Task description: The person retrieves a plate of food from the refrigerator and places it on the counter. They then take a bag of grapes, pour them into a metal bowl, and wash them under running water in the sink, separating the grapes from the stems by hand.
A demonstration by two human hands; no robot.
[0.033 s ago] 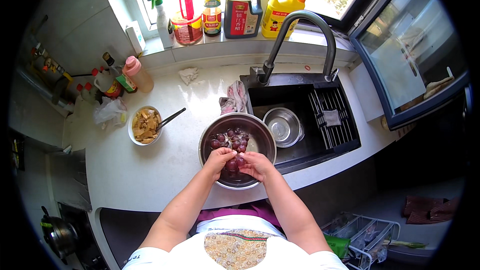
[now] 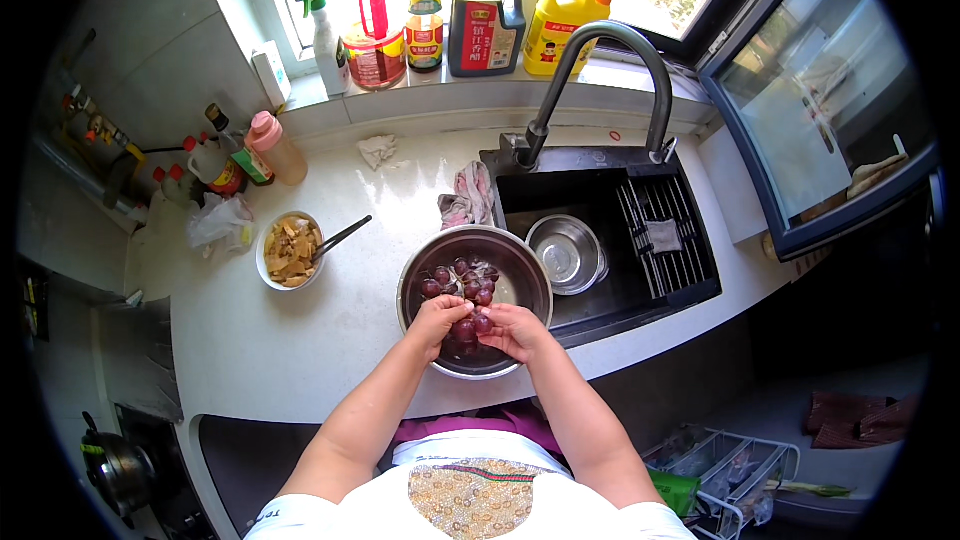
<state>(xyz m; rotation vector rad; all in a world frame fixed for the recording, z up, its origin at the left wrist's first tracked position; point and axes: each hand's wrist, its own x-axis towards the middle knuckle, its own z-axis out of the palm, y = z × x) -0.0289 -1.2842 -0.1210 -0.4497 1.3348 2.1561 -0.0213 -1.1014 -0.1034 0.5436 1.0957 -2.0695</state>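
A wide metal basin [image 2: 405, 285] on the counter's front edge holds a bunch of dark red grapes [image 2: 484, 297]. Over its near half, my left hand [image 2: 438, 325] pinches the bunch with thumb and fingertips close together. My right hand [image 2: 516, 332] meets it from the other side, its fingers closed round a grape or stem of the same bunch. Just below the fingertips, several more grapes hang or lie; my hands partly cover them. Exactly which stem or grape each fingertip grips is too small to tell.
Right of the basin is a black sink [image 2: 625, 315] with a metal bowl [image 2: 566, 255], a rack [image 2: 660, 240] and a curved faucet [image 2: 640, 35]. A cloth [image 2: 470, 195] lies behind the basin. Left stands a food bowl [image 2: 290, 252] with chopsticks [image 2: 345, 235]. Bottles [image 2: 485, 30] line the windowsill.
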